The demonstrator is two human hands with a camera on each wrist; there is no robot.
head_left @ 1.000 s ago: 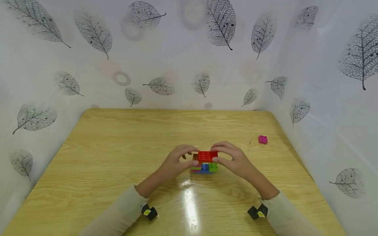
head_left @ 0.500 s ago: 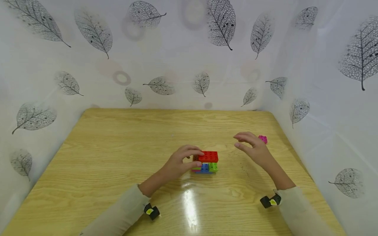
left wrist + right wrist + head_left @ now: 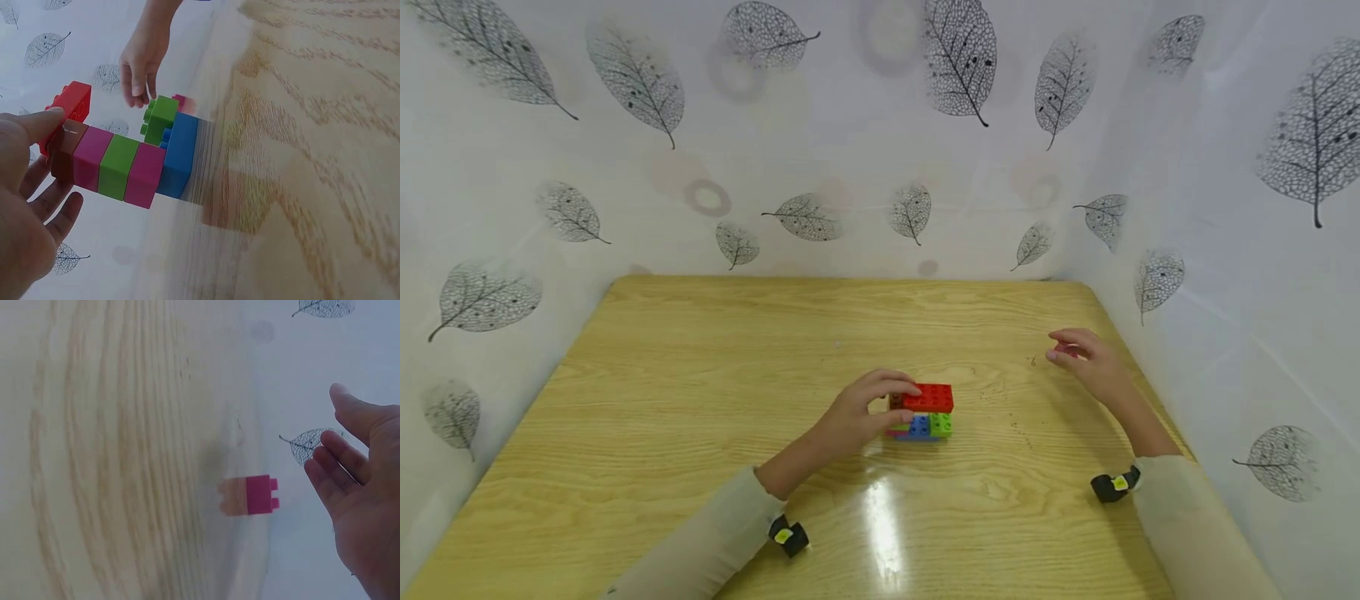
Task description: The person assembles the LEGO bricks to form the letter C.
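Observation:
My left hand (image 3: 861, 412) grips the top of a small tower of toy building bricks, thumb on the near side and fingers behind. In the left wrist view the tower rises from a blue brick (image 3: 180, 153) on the table through pink, green and pink bricks to a brown one (image 3: 66, 153). A red brick (image 3: 934, 398) lies across the top, and a green brick (image 3: 162, 119) sits on the blue base. At the right, my right hand (image 3: 1096, 367) hovers over a loose pink brick (image 3: 259, 495), fingers parted and apart from it in the right wrist view.
The wooden table (image 3: 737, 333) carries the tower near its middle. A white cloth with leaf prints (image 3: 850, 150) stands around the back and sides. Small dark marks show on the wood between the tower and the loose pink brick.
My right hand has let go of the red brick and moved right and away from me to the loose pink brick. The left hand stays at the tower, its fingers slightly farther over the red brick.

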